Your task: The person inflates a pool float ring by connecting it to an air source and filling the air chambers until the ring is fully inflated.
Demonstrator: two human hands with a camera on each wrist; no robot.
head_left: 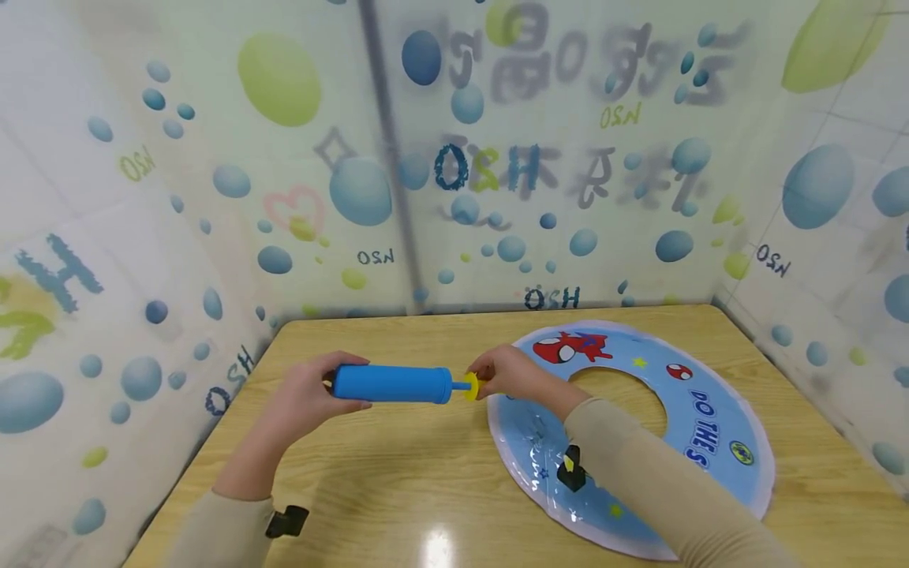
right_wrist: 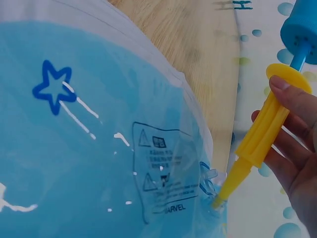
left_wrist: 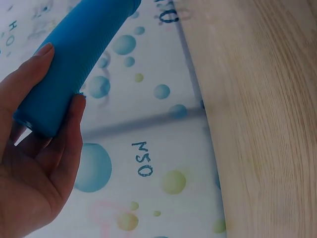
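and here we are with both hands at work above the table (head_left: 398, 473): the left hand (head_left: 305, 398) is wrapped round the far end of the blue pump barrel (head_left: 394, 384), thumb on one side, fingers on the other, while the right hand (head_left: 507, 369) pinches the yellow nozzle (right_wrist: 265, 126) just below its flange. the hands stand apart, one at each end of the pump, with a short stretch of blue rod (head_left: 461, 386) showing between barrel and flange. the swim ring (head_left: 738, 418) lies on the right side of the table, under the right forearm, and the right wrist view gives us the key spot: the nozzle's tip meets the clear valve (right_wrist: 218, 208) at the ring's edge, though how deep it sits, i cannot tell. this looks like pumping, and the right hand is the anchor here; it should stay steady and press the tip gently home, since a tug could pop it out and leak air. the left hand ought to do the moving, barrel in line with the rod, strokes long and even, because a sideways push may well bend that slim rod or twist the soft valve.
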